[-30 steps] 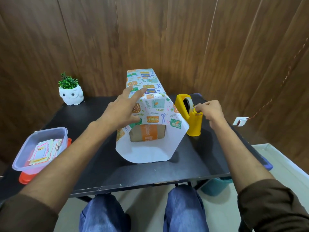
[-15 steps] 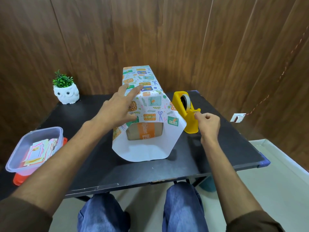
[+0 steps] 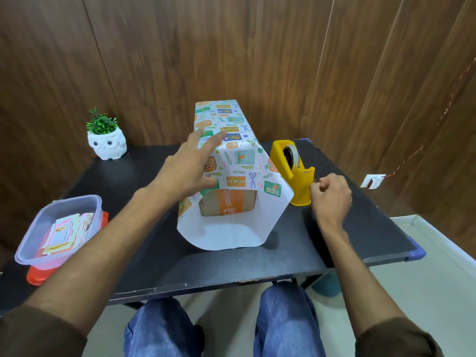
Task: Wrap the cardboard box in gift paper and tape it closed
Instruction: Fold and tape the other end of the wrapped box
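A brown cardboard box [image 3: 228,205] with an orange band lies in the middle of the black table [image 3: 159,264], with only its near end showing. Patterned gift paper [image 3: 239,161] is draped over it like a tunnel, its white underside curling out in front. My left hand [image 3: 188,168] presses flat on the paper along the box's top left, fingers straight. To the right of the box stands a yellow tape dispenser [image 3: 293,173] with its roll. My right hand [image 3: 331,194] is just right of its cutter, fingers curled in a pinch; any tape in it is too thin to make out.
A white owl pot with a green plant [image 3: 107,143] stands at the table's back left. A clear plastic tub of paper tags [image 3: 61,228] sits on a red lid at the left edge. Wood panelling backs the table; my knees are under its front edge.
My right hand has pulled away from the dispenser's cutter, toward me and to the right, staying pinched. My left hand has stayed pressed on the paper.
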